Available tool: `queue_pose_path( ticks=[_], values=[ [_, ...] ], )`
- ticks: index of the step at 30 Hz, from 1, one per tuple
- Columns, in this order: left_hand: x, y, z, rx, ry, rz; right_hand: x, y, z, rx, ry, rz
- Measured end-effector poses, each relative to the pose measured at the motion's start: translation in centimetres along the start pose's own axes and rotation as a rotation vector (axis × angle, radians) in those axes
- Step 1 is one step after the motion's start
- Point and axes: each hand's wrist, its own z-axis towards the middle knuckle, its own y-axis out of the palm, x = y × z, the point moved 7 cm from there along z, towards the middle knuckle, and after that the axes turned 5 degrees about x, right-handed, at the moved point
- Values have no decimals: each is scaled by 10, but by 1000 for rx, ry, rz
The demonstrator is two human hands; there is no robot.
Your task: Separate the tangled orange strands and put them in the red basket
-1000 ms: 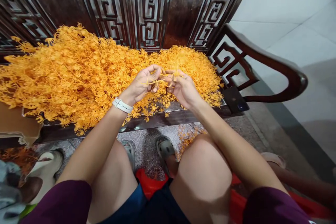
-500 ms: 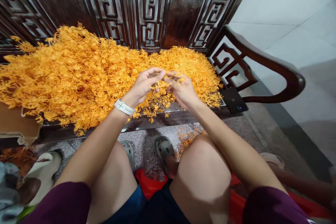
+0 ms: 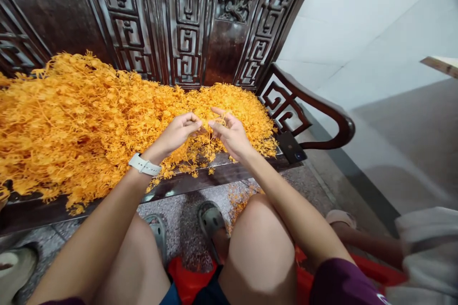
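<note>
Cool, fairly bright light whitens the pale tiled wall (image 3: 361,14), far right, crossed by a broad soft shadow (image 3: 411,138). Glare streaks the glossy dark-brown carved wooden backrest (image 3: 227,45). The speckled grey floor (image 3: 175,207) lies dimmer. Edges stretch and blur; the heap of spiky orange sprigs (image 3: 89,124) shows softened detail.

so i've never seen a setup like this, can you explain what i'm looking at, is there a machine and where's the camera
No machine here: just a person's two bare hands, seen by a camera worn on the head, looking forward and down.

The left hand, with a pale wristband above it, has thumb and finger together; what they pinch is too small to tell. The right hand seems to hold a thin orange strand.

Behind them, a heap of orange sprigs covers much of a dark wooden bench. A dark phone lies near the bench's armrest.
</note>
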Motion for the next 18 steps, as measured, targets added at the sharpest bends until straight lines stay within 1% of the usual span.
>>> queue_pose_path(
  ticks=[3, 6, 8, 9, 11, 14, 16, 18],
  values=[
    [6, 2, 0, 46, 93, 136, 7, 1, 1, -49, -29, -109],
    [10, 5, -2, 39, 132, 262, 9, 2, 1, -94, -68, -209],
    [16, 3, -4, 52, 197, 344, 9, 3, 0, -120, -71, -263],
    [21, -1, -5, 80, 243, 396, 10, 5, -1, -140, -56, -273],
    [30, -9, -9, 155, 347, 548, 12, 8, -5, -197, 22, -238],
    [41, -13, -15, 212, 481, 786, 18, 18, -14, -316, 254, -64],
    [45, -13, -17, 241, 522, 833, 19, 26, -21, -380, 387, 70],
    [47, -16, -15, 286, 537, 810, 15, 35, -26, -437, 436, 160]
  ],
)
